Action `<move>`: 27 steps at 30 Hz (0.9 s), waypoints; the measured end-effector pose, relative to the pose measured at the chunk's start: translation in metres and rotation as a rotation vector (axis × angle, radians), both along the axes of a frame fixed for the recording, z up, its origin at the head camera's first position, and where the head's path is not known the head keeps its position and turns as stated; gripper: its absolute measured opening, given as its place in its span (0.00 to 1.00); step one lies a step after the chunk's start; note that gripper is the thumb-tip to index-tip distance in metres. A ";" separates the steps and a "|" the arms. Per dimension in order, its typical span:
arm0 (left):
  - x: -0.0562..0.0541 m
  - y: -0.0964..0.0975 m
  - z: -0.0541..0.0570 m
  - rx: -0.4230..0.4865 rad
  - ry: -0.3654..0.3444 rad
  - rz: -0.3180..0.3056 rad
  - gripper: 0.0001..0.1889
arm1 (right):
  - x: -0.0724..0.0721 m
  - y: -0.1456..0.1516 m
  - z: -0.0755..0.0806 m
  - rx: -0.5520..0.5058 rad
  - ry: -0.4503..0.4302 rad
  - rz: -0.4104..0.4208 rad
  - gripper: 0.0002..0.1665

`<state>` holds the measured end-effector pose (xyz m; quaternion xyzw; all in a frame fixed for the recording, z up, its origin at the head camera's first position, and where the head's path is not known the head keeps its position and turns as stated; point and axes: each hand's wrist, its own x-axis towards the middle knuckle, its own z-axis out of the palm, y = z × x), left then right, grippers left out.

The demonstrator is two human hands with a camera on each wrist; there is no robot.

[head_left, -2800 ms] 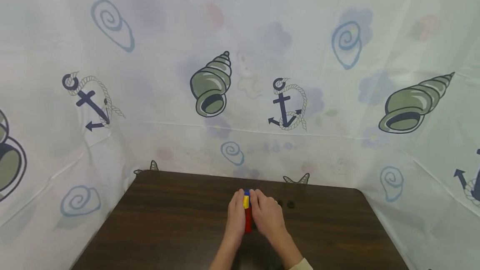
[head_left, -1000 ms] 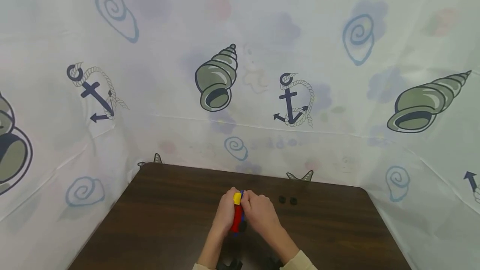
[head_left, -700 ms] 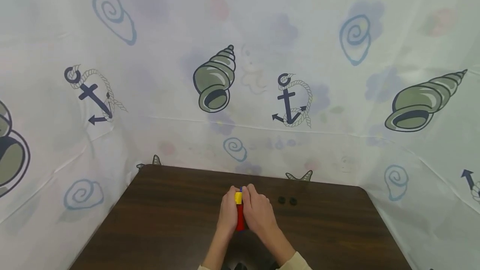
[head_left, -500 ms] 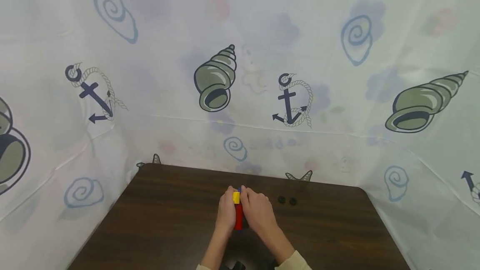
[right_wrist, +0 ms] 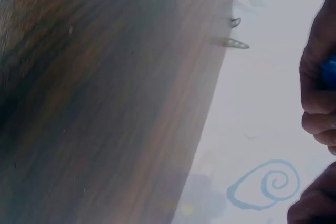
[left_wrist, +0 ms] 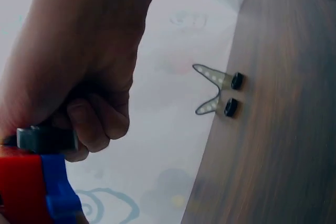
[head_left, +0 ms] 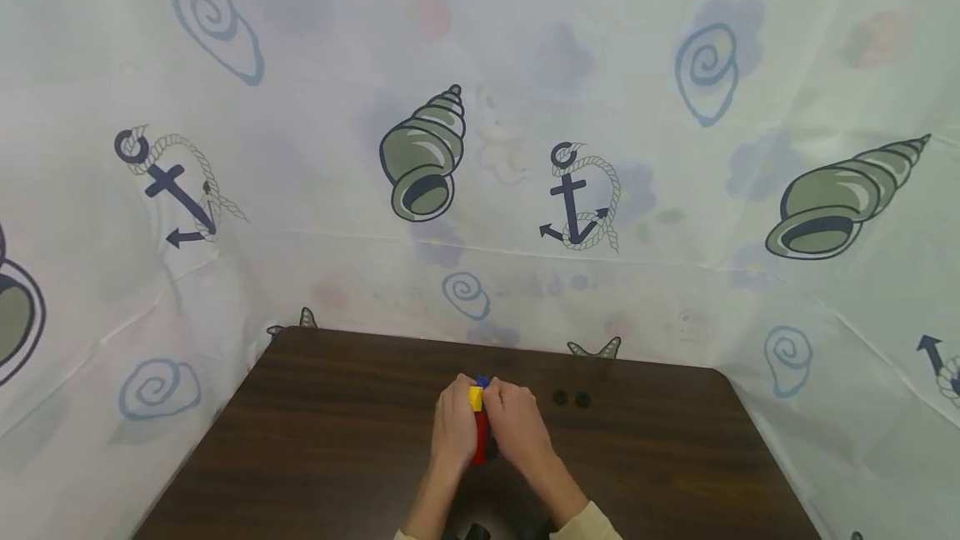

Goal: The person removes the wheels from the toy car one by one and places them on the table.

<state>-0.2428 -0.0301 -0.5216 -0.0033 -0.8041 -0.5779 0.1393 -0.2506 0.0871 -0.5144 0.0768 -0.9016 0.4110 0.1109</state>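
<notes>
Head view: left hand [head_left: 454, 426] and right hand [head_left: 519, 423] grip a plastic toy [head_left: 480, 438] between them: red near section, yellow block [head_left: 476, 398], blue far end [head_left: 483, 380].

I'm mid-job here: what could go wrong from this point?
The left hand and right hand hide much of the red, yellow and blue toy, so a slipping grip might be spotted late. The black round part seen in the left-wrist view could sit crooked; its seating can't be judged. The two small black discs on the table, near the right hand, might get knocked away.
</notes>
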 end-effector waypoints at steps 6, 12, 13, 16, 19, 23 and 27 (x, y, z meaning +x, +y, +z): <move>-0.001 -0.002 0.002 -0.018 0.143 0.066 0.22 | 0.002 -0.008 0.002 -0.087 0.033 0.010 0.29; 0.000 -0.005 0.003 0.110 0.084 0.023 0.24 | 0.005 -0.008 -0.001 0.152 0.155 0.053 0.22; -0.001 -0.007 0.004 0.126 0.056 0.011 0.24 | 0.004 -0.006 0.000 0.193 0.154 0.085 0.22; -0.001 -0.016 0.007 0.238 -0.058 -0.093 0.28 | 0.002 0.001 0.004 0.294 0.131 0.180 0.24; 0.000 -0.026 0.011 0.377 -0.217 -0.232 0.30 | 0.000 0.008 0.007 0.393 0.141 0.241 0.27; 0.003 -0.035 0.011 0.473 -0.368 -0.363 0.30 | -0.003 0.015 0.006 0.523 0.258 0.268 0.24; 0.003 -0.034 0.007 0.486 -0.395 -0.417 0.31 | -0.008 0.022 0.003 0.608 0.389 0.259 0.19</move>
